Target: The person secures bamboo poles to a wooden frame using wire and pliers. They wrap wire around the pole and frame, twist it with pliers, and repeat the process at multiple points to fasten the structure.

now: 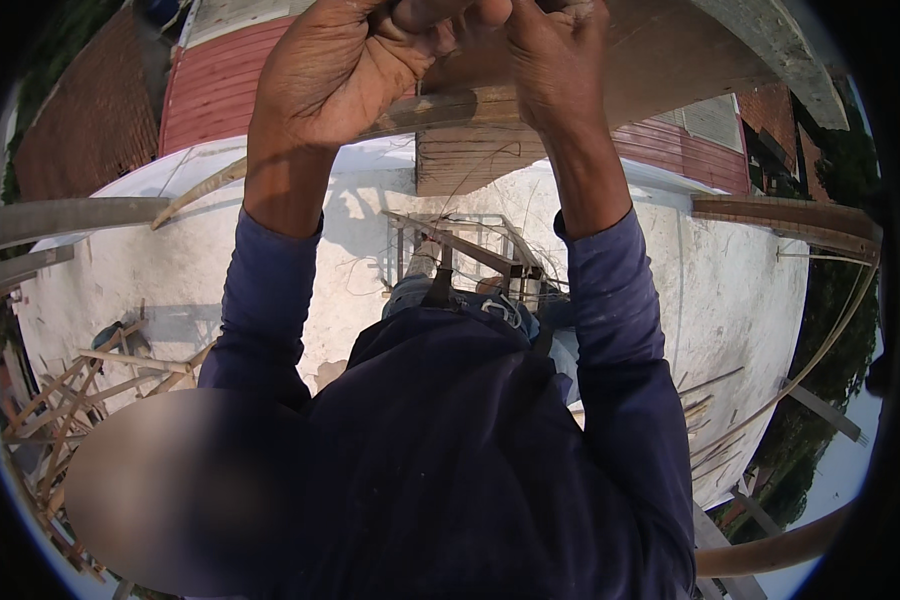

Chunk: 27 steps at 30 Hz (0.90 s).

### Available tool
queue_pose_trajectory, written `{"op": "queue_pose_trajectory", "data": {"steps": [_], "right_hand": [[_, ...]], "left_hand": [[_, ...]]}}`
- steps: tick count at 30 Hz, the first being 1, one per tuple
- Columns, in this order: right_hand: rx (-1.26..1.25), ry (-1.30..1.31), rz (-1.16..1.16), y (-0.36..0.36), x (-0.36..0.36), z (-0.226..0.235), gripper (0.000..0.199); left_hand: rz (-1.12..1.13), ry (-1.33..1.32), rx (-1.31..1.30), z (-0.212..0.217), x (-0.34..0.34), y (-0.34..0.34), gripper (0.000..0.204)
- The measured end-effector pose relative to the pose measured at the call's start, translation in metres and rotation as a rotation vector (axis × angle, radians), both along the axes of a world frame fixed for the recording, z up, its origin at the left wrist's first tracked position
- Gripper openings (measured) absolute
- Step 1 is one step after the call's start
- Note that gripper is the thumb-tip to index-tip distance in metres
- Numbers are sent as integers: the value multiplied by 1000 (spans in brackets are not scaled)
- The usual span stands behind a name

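Observation:
Both my arms, in dark blue sleeves, reach up to the top edge of the view. My left hand (355, 75) is closed, its fingers curled and partly cut off by the frame edge. Close beside it, my right hand (562, 65) is closed too, thumb and fingers pressed together. Whatever they hold, if anything, is hidden. Behind the hands runs a wooden beam (450, 108) along the edge of a broad brown board (670, 65). A shorter wooden piece (470, 158) hangs below the beam, with thin dark wires in front of it.
Below me a small frame stand (515, 268) stands by my legs on the pale floor (660, 260). Loose timber (120, 375) is heaped at the left, with thin sticks (710, 420) at the right. Wooden beams (785, 215) jut in from both sides. Red roofs (220, 80) lie beyond.

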State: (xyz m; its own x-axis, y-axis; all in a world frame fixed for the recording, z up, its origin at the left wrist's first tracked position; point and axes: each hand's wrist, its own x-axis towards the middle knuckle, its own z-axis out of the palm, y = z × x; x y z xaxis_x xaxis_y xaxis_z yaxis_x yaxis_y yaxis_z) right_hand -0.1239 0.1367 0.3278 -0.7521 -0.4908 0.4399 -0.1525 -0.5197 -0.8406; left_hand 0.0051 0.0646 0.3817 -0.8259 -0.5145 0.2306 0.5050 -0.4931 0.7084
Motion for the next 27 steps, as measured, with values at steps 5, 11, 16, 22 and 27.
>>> {"op": "queue_pose_trajectory", "data": {"steps": [5, 11, 16, 22, 27], "right_hand": [[6, -124, 95, 0, 7, 10, 23], [69, -184, 209, 18, 5, 12, 24], [552, 92, 168, 129, -42, -44, 34], [1389, 265, 153, 308, -47, -196, 31], [1371, 313, 406, 366, -29, -278, 30]], "left_hand": [[-56, 44, -15, -3, -17, 12, 41], [-91, 66, -26, -9, -21, 28, 46], [33, -68, -198, -31, 9, 15, 50], [1023, -125, -1085, -33, 29, -51, 56], [716, 215, -1211, 10, -16, -111, 52]]}}
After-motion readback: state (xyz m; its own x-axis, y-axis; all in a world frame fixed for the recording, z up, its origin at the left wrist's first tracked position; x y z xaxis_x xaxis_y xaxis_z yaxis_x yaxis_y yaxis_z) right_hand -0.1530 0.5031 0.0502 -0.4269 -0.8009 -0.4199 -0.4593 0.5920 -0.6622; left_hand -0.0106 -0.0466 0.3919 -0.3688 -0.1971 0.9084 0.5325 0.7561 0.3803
